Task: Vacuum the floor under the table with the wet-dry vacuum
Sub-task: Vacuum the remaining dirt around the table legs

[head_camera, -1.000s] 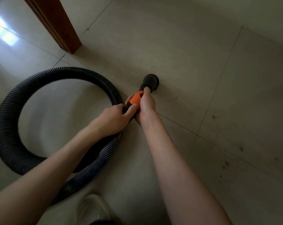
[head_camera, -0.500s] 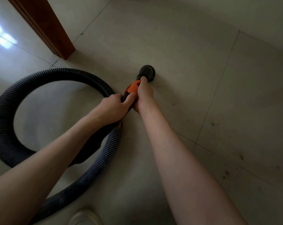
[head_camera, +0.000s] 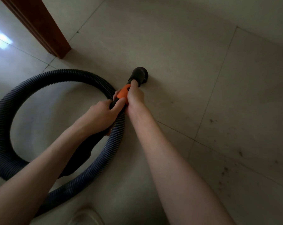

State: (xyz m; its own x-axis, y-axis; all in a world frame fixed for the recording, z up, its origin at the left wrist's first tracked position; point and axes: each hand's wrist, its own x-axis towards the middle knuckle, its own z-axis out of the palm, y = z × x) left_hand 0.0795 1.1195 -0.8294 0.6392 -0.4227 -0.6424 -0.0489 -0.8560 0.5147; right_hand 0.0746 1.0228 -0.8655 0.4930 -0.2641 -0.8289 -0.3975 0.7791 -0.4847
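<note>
The tiled floor (head_camera: 178, 51) carries a scatter of dark specks well to the right of the nozzle (head_camera: 140, 75), so the likeliest miss is that the person works only the clean tile around the nozzle and leaves that dirt behind. The ribbed hose (head_camera: 40, 78) loops wide to the left of the nozzle and back under the forearms, passing near the shoe (head_camera: 85, 216), and a long push could snag or kink it. The left hand (head_camera: 101, 114) grips the hose end just behind the nozzle and the right hand (head_camera: 134, 96) grips the orange collar (head_camera: 123, 93); crowded grips could twist the joint loose
</note>
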